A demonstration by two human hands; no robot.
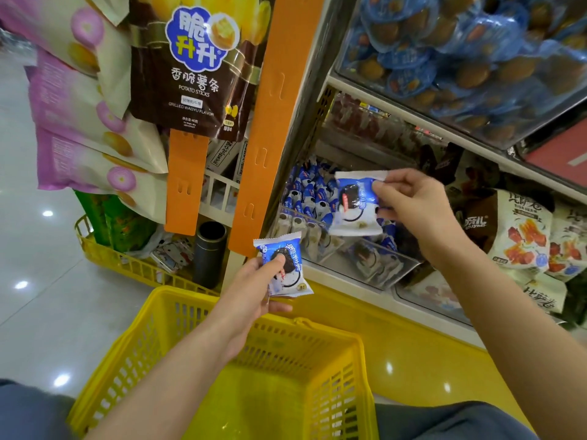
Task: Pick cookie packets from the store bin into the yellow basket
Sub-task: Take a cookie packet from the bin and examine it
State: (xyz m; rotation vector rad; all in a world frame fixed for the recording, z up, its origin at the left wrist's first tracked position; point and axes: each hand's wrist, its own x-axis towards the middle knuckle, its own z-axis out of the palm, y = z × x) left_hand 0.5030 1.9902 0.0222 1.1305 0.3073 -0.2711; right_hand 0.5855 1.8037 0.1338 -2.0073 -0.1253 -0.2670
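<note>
My left hand grips a blue-and-white cookie packet just above the far rim of the yellow basket, which stands on the floor in front of me with a bare bottom showing. My right hand pinches a second, similar cookie packet by its right edge, held up over the clear store bin. Inside that bin lie several more blue-and-white packets, partly hidden by the held packet.
An orange hanging strip and a shelf post stand left of the bin. Snack bags hang at upper left. Another yellow basket with goods sits on the floor at left. Shelves of bagged snacks lie to the right.
</note>
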